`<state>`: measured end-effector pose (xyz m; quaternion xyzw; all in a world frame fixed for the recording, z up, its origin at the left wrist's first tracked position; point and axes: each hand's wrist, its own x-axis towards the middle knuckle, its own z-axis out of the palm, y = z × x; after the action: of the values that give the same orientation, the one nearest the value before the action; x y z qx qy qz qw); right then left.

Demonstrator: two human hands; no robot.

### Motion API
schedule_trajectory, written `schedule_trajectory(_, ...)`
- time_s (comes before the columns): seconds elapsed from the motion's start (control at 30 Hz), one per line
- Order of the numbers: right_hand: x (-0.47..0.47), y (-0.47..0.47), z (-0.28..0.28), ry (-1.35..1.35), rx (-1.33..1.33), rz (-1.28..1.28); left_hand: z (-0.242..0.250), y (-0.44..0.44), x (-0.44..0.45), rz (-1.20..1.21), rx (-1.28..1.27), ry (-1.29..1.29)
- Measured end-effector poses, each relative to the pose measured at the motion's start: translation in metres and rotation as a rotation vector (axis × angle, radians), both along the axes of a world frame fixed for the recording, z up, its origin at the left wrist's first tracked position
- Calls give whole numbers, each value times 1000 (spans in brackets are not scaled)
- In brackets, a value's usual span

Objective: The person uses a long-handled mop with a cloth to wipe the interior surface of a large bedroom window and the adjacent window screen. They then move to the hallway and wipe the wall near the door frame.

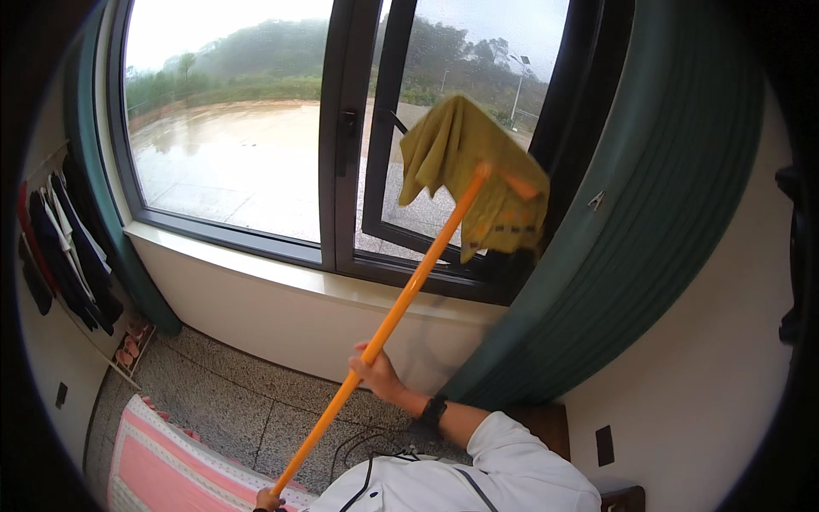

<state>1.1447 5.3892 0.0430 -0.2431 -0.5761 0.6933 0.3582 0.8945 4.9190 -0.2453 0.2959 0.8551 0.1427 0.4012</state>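
Note:
A long orange pole (409, 289) runs slanting from the bottom of the view up towards the window. My right hand (379, 373), with a black band on its wrist, is closed around the middle of the pole. Near the pole's lower end, my left hand (270, 500) grips it at the bottom edge of the picture, partly cut off. An olive-green cloth (441, 147) with a patterned lower edge drapes over the pole's upper end, in front of the tilted window sash (388, 128). What lies under the cloth is mostly hidden; whether it touches the glass I cannot tell.
Green curtains hang at the right (659, 256) and left (96, 166). A pale sill (224, 257) runs below the window. Clothes (70, 249) hang on a rack at the left, with pink slippers (130, 349) low down. A pink-and-white bedspread (166, 461) lies lower left; dark cables (358, 441) are near my body.

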Motion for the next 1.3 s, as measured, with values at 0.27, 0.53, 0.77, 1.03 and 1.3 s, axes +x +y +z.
schedule_trajectory(0.27, 16, -3, 4, -6, -10, 130, 1, -21, 14, -12, 11, -36)
schedule_trajectory(0.53, 18, 94, 157, 5, 347, 5, 0, 147, 24, 35, 203, -77)
schedule_trajectory(0.77, 33, 160, 354, 20, 620, -181, 139, 311, 64, -100, 418, -198)
schedule_trajectory(1.03, 40, 206, 516, 148, 878, -314, 298, 388, 119, -122, 726, -254)
schedule_trajectory(1.3, 16, 210, 496, 237, 807, -282, 297, 378, 127, 50, 764, -284)
